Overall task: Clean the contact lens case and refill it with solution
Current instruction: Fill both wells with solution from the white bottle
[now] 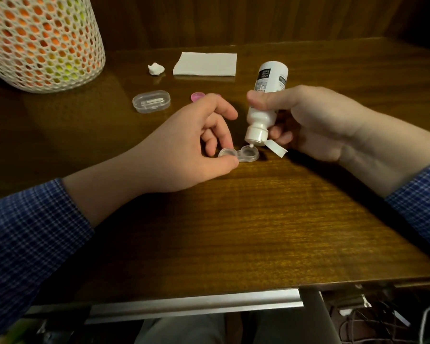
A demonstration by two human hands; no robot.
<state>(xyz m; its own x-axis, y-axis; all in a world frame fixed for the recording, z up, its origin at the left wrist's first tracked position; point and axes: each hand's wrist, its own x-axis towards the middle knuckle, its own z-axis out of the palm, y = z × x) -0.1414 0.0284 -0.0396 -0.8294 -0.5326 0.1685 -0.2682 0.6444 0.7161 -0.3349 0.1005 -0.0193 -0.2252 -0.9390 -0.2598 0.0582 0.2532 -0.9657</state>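
Observation:
A clear two-well contact lens case [243, 154] lies uncapped on the wooden table [233, 219]. My left hand [194, 145] pinches its left well between thumb and fingers. My right hand [315, 122] grips a white solution bottle [265, 103], tipped nozzle-down with its flip cap hanging open. The nozzle tip sits just above the case's right well. A pink lid [197, 96] lies behind my left hand, partly hidden by the fingers.
A clear oval plastic box [151, 101] sits left of the pink lid. A folded white tissue [205, 64] and a crumpled wad [155, 69] lie farther back. A large white mesh lamp [40, 40] stands at the back left. The table's front edge is near my lap.

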